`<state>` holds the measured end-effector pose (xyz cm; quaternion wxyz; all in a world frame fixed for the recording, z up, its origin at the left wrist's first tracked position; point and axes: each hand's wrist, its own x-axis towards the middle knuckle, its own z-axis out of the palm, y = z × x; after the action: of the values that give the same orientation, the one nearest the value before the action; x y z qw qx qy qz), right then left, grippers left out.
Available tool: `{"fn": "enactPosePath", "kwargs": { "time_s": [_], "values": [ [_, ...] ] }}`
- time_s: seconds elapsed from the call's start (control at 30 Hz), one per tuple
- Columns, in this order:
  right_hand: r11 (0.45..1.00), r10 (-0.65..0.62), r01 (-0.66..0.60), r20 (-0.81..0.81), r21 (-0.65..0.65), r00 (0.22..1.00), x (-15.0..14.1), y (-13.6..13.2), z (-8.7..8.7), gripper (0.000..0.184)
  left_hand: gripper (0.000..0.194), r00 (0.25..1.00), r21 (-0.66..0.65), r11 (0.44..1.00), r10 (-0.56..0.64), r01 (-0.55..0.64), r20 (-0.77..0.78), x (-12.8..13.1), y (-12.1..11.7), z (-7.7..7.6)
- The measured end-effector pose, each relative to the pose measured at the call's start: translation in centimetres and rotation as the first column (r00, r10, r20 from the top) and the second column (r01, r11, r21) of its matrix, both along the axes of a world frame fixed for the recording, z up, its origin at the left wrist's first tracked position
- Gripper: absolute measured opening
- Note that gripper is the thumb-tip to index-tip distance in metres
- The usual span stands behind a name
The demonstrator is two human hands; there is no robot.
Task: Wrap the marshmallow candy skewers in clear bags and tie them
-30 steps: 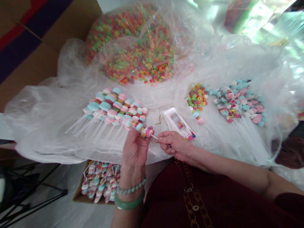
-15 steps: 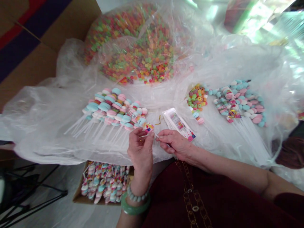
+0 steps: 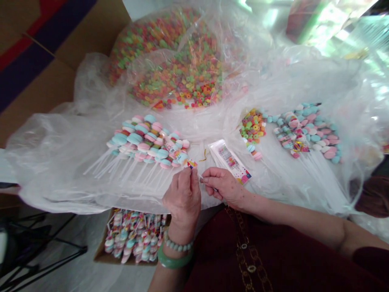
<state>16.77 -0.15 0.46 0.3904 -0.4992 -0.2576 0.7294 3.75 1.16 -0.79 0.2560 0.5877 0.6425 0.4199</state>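
Note:
My left hand point(image 3: 184, 194) is closed in a pinch at the bottom of a clear printed wrapper point(image 3: 192, 164), which covers a candy skewer point(image 3: 174, 149) of pastel pieces. My right hand point(image 3: 221, 182) has its fingers closed on the thin white stick below that wrapper, a short way to the right. My left fingertips are partly hidden behind the back of the hand. Just beyond my right hand lies a stack of flat printed wrappers point(image 3: 230, 161). A gold twist tie point(image 3: 204, 154) rests beside the stack. Several unwrapped candy skewers point(image 3: 136, 140) lie in a row at the left.
A large clear bag of colourful ring candies point(image 3: 176, 73) stands at the back. At the right are loose ring candies point(image 3: 253, 125) and a pile of pastel candies point(image 3: 322, 136) with white sticks point(image 3: 328, 178). An open carton point(image 3: 100, 253) of wrapped skewers sits below left. Plastic sheeting point(image 3: 60, 162) covers the worktop.
My left hand has rolled over to the right, so its knuckles now face up while it pinches the wrapper's end. My right hand stays at the stick, almost unmoved.

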Motion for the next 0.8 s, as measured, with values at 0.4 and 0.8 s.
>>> {"fn": "enactPosePath", "kwargs": {
  "time_s": [0.4,0.8],
  "values": [
    [0.951,0.006,-0.151,0.47,0.271,0.883,0.2,-0.4,-0.6,0.016,0.01,0.992,0.057,0.998,-0.018,0.025,-0.128,0.0,-0.2,0.8],
    [0.952,-0.008,-0.134,0.463,0.274,0.886,0.0,0.3,0.0,0.015,0.014,0.97,0.098,0.99,-0.072,0.098,-0.234,0.8,-2.0,0.5]
  ]
}}
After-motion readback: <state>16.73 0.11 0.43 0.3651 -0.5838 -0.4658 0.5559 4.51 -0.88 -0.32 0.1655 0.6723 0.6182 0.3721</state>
